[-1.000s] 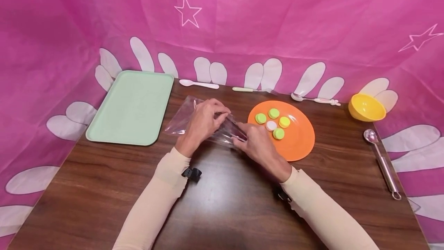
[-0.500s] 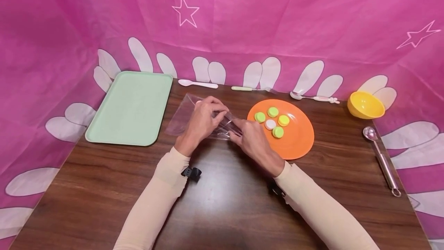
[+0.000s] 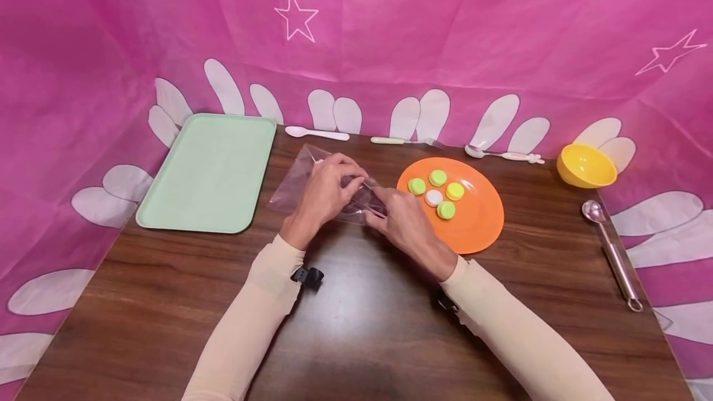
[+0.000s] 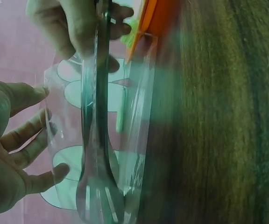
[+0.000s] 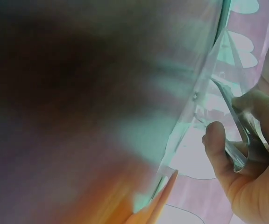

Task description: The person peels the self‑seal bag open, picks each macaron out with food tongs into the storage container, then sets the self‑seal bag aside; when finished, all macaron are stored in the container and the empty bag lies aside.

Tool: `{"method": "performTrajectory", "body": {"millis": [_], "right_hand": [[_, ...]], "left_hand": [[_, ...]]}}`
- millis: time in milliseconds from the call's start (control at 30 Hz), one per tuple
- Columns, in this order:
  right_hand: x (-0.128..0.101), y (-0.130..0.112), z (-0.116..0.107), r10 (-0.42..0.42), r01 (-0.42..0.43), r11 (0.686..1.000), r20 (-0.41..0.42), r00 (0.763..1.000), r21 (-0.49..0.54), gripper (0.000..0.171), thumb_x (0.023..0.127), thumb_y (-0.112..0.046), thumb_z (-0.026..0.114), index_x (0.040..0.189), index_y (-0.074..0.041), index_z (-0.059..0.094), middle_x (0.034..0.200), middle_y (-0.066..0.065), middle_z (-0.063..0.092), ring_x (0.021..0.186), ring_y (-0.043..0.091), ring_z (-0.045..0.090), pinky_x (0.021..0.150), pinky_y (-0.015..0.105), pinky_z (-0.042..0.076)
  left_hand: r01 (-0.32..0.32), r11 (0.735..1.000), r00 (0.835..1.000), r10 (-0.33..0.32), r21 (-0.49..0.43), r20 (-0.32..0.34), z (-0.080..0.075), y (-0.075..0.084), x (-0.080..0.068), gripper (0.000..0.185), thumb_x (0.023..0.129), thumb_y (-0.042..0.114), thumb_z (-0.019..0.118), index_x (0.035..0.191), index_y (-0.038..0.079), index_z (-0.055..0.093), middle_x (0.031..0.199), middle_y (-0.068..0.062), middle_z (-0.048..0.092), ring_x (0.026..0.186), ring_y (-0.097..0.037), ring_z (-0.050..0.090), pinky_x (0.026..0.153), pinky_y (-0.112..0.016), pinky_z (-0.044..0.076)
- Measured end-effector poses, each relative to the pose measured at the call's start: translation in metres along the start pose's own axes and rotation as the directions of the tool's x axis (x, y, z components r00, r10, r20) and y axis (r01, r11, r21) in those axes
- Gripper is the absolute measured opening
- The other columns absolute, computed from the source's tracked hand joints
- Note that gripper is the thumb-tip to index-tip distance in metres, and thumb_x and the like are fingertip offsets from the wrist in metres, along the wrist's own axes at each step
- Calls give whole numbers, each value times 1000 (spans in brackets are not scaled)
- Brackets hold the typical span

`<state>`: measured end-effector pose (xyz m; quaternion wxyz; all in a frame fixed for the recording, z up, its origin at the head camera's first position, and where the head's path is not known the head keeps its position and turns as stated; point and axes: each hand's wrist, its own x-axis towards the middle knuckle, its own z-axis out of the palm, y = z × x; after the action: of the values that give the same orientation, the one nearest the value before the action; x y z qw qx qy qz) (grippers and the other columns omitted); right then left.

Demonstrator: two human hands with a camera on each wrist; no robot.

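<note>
**Both hands at the mouth of a clear bag; the sweets lie on the plate**

The clear, crinkled plastic bag [image 3: 303,184] lies on the dark wooden table [image 3: 362,327], between the pale green rectangular tray [image 3: 208,172] and the round orange plate [image 3: 473,215]. The left hand [image 3: 323,194] rests on top of it with its fingers curled over the film. The right hand [image 3: 403,224] pinches the bag's near end between thumb and fingers. In the left wrist view a clear plastic fork [image 4: 97,177] shows through the film, so it seems to sit inside the bag, though its exact lie is hard to read.

Five small round macaron-like sweets [image 3: 436,189], four green or yellow-green and one white, sit in a cluster on the plate, just beside the right hand and apart from the bag. As far as the pictures show, the bag is only being worked at its opening; none of the sweets is inside it, and the tray holds nothing.

Along the back edge lie a white plastic spoon [image 3: 317,133], a pale-handled knife [image 3: 398,141] and a small metal spoon with a white handle [image 3: 501,155]. To the right stand a yellow bowl [image 3: 586,166] and a long steel scoop [image 3: 611,252].
</note>
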<state>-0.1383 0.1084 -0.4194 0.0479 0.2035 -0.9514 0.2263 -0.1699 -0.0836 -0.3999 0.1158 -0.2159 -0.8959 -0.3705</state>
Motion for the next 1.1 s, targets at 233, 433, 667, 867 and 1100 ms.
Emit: {"method": "performTrajectory", "body": {"millis": [233, 433, 667, 867, 1100], "right_hand": [[6, 1, 8, -32, 32, 999, 10, 999, -6, 32, 95, -22, 79, 120, -3, 75, 93, 12, 78, 74, 25, 69, 64, 36, 57], [4, 2, 6, -21, 22, 998, -5, 1000, 53, 21, 96, -15, 75, 114, -4, 77, 85, 10, 75, 69, 23, 65, 62, 33, 54], [-4, 7, 0, 0, 1, 995, -8, 1000, 104, 20, 95, -13, 76, 113, -5, 79, 86, 9, 76, 68, 21, 62, 57, 28, 49], [-18, 11, -13, 29, -28, 989, -8, 1000, 142, 22, 94, -12, 75, 115, -9, 80, 81, 7, 74, 68, 21, 63, 58, 30, 49], [-35, 16, -26, 70, -70, 984, 4, 998, 164, 17, 94, -15, 79, 111, -11, 82, 74, 1, 70, 64, 17, 60, 51, 25, 47]], "left_hand": [[-14, 1000, 1000, 13, -25, -17, 4, -3, -3, 11, 98, 11, 77, 103, 8, 86, 108, -13, 77, 107, -29, 73, 101, -48, 54], [-6, 999, 1000, 6, -37, -15, 4, -3, -1, 11, 99, 12, 77, 103, 10, 86, 109, -11, 77, 104, -28, 74, 96, -45, 58], [-2, 1000, 1000, 1, -29, -18, 2, -3, -1, 11, 99, 13, 77, 103, 10, 86, 109, -10, 77, 106, -28, 74, 96, -44, 58], [-22, 1000, 1000, 22, 1, -16, 2, -4, 1, 11, 98, 14, 78, 105, 11, 86, 110, -9, 78, 107, -28, 74, 98, -45, 57], [-43, 999, 999, 44, -26, 12, 0, -4, 1, 13, 98, 10, 77, 106, 10, 86, 110, -10, 77, 108, -28, 73, 99, -44, 56]]}}
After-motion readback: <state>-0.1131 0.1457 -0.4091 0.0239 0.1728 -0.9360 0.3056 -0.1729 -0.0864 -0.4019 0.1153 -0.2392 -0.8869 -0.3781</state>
